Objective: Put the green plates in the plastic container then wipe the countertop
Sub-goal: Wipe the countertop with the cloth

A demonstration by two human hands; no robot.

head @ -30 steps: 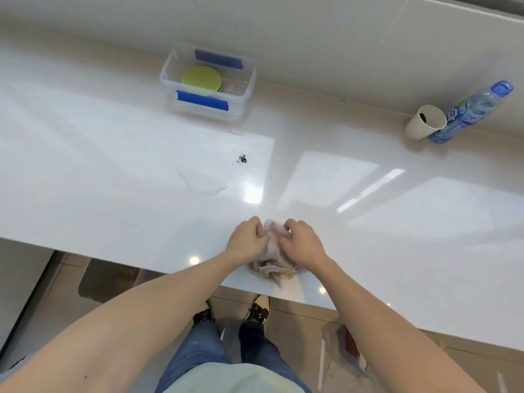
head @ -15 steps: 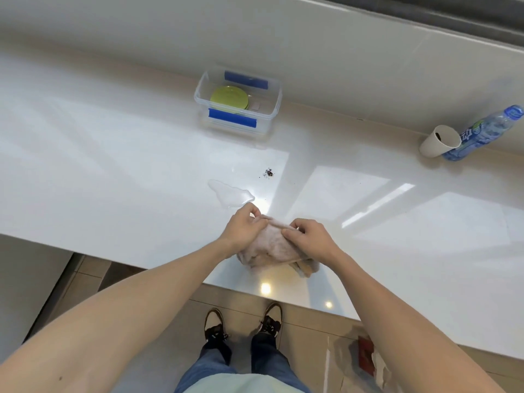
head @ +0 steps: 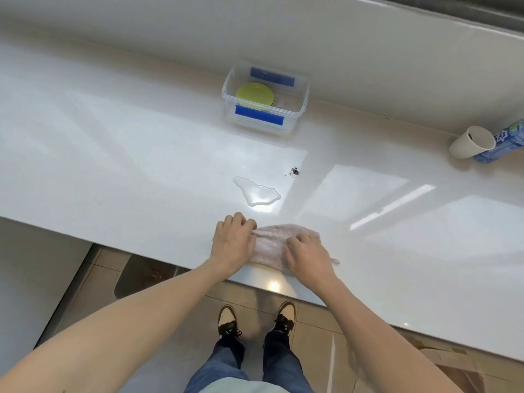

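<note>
Green plates (head: 255,95) lie inside the clear plastic container (head: 302,100) with blue clips, at the back of the white countertop (head: 113,171). A pale pink cloth (head: 272,242) lies flattened near the counter's front edge. My left hand (head: 233,242) pinches its left end and my right hand (head: 307,255) presses on its right side. A water puddle (head: 256,191) sits just beyond the cloth, and dark crumbs (head: 294,172) lie to its right.
A white paper cup (head: 469,143) lies on its side at the back right, against a plastic water bottle (head: 507,140). The wall upstand runs behind the container. The counter's front edge is right under my wrists, with tiled floor and my shoes below.
The cloth was bunched between both hands; it now lies spread flat on the counter, with my hands further apart on it. The view has shifted, with the container now more central.
</note>
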